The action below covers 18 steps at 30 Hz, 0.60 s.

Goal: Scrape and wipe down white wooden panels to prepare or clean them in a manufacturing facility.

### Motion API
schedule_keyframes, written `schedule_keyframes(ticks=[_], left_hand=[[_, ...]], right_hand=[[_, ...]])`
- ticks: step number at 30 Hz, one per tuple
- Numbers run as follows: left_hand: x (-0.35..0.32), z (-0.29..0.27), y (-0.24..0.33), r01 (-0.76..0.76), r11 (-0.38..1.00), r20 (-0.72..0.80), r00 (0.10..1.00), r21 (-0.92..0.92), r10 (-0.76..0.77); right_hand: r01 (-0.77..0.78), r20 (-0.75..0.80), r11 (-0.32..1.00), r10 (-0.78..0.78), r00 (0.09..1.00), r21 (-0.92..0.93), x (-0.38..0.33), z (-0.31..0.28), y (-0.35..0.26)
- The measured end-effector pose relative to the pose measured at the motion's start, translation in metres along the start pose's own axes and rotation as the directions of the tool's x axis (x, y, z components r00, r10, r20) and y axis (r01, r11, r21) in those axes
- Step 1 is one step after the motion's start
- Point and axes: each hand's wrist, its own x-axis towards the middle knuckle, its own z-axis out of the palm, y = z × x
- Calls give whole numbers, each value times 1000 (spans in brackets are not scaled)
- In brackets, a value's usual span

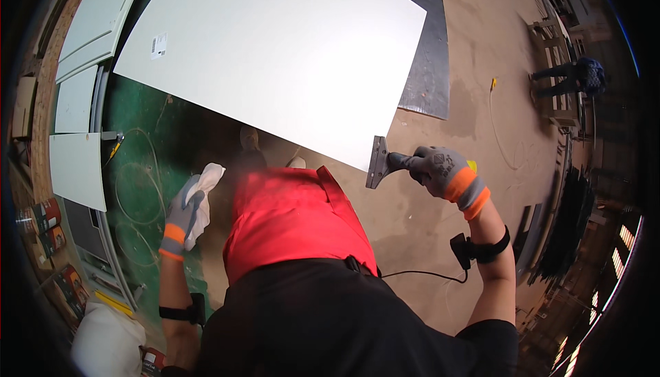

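My right hand (440, 170), in a grey and orange glove, is closed around the handle of a wide-bladed scraper (377, 162). The blade is at the near right corner of a large white panel (282, 47); whether it touches the edge, I cannot tell. A crumpled white cloth (201, 205) is gripped in my gloved left hand (179, 217), which hangs low on the left, apart from the panel. On the panel's left part sits a small printed label (159, 46).
A dark sheet (427, 67) lies under the panel's right side. White boards (77, 170) on a metal frame stand at left, above green floor with a loose hose (117, 195). Far right, a person (574, 76) stands by a wooden rack (558, 105). A yellow-ended cable (493, 84) crosses the floor.
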Motion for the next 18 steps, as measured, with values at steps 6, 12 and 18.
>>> schedule_keyframes(ticks=[6,12,18], left_hand=[[-5,9,35,-9,982,-43,999,187,17],[11,13,18,85,995,140,987,-49,-78],[17,40,46,-116,933,96,991,340,88]], right_hand=[[-23,-18,1000,23,1000,-4,6,-9,-10],[-26,-32,995,23,999,-101,68,-42,-82],[67,112,984,-49,993,-165,150,-111,-161]])
